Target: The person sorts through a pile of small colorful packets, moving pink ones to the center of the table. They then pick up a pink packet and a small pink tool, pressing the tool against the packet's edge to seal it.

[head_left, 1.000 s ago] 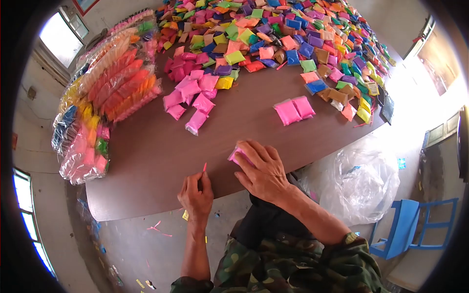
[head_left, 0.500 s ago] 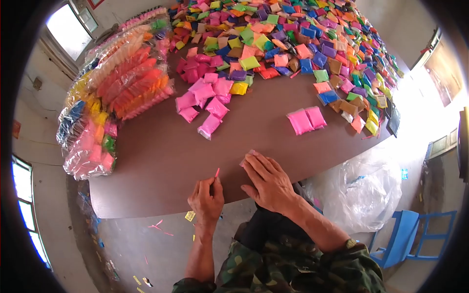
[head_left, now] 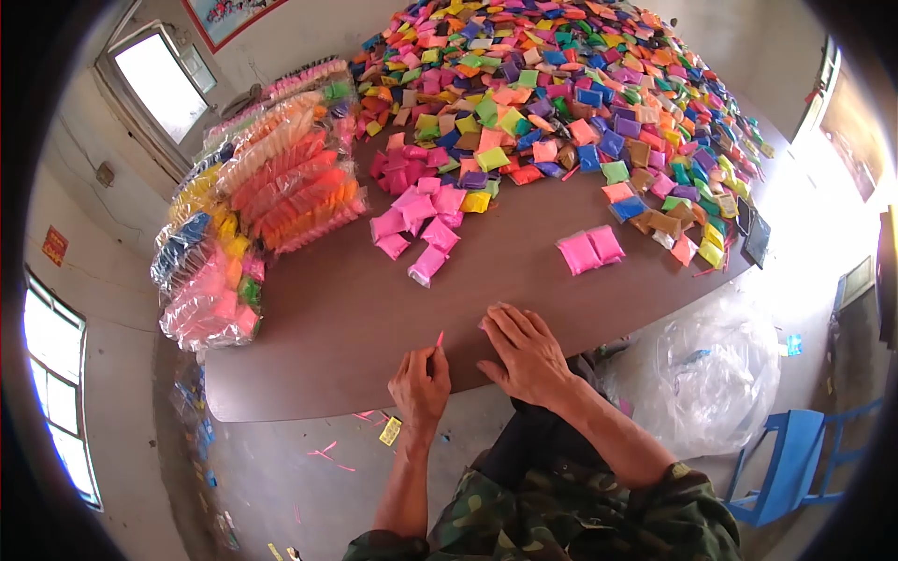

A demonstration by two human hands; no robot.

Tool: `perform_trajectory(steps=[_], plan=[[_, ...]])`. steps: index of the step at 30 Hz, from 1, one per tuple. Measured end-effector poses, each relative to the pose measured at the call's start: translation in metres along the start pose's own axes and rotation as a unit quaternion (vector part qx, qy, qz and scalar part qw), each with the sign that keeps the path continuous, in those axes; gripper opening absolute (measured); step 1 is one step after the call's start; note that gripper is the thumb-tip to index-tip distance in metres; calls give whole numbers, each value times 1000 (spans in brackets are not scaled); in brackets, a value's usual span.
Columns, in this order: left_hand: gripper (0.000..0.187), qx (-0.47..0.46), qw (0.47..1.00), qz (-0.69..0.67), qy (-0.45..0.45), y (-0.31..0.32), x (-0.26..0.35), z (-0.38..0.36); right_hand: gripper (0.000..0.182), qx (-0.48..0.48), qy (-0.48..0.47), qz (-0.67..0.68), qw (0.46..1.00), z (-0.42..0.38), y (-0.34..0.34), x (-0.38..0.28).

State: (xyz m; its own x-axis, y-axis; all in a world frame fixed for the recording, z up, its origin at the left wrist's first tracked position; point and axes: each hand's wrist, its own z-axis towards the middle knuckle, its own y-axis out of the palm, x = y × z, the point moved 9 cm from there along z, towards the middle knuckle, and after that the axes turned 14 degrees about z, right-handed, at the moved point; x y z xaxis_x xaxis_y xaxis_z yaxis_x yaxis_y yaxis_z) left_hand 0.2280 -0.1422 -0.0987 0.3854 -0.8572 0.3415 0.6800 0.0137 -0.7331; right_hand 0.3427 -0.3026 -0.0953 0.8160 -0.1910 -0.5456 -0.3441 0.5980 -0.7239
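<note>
My left hand (head_left: 419, 385) is closed at the table's front edge, its thumb and forefinger pinching a thin pink strip (head_left: 441, 339) that points up. To its right, my right hand (head_left: 529, 357) lies flat on the brown table (head_left: 337, 323) with fingers stretched out. A sliver of pink shows by its fingertips; whatever may lie beneath is hidden. Beyond that hand, two bright pink packets (head_left: 590, 251) rest side by side. A loose cluster of lighter pink packets (head_left: 416, 213) lies farther back on the left.
A large heap of small coloured packets (head_left: 571, 103) covers the back of the table. Clear-bagged rows of packets (head_left: 295, 187) stand along the left side. A big clear plastic bag (head_left: 706, 379) and a blue chair (head_left: 784, 467) are at the right, below the table.
The whole view has shifted, so the table and heap appear slightly lower and farther right. Both hands keep nearly the same pose, the left still pinching the pink strip.
</note>
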Motion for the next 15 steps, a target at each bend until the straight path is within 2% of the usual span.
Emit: perform_trajectory(steps=[5,11,15], plan=[[11,1,1000,-9,1,-1,1,-1,72,2,8,21,1000,-3,-21,-4],[11,8,1000,-5,10,2,0,2,73,-37,7,-4,999,-21,-14,4],[11,3,1000,2,7,1,1,2,71,-7,7,2,1000,-15,-16,7]])
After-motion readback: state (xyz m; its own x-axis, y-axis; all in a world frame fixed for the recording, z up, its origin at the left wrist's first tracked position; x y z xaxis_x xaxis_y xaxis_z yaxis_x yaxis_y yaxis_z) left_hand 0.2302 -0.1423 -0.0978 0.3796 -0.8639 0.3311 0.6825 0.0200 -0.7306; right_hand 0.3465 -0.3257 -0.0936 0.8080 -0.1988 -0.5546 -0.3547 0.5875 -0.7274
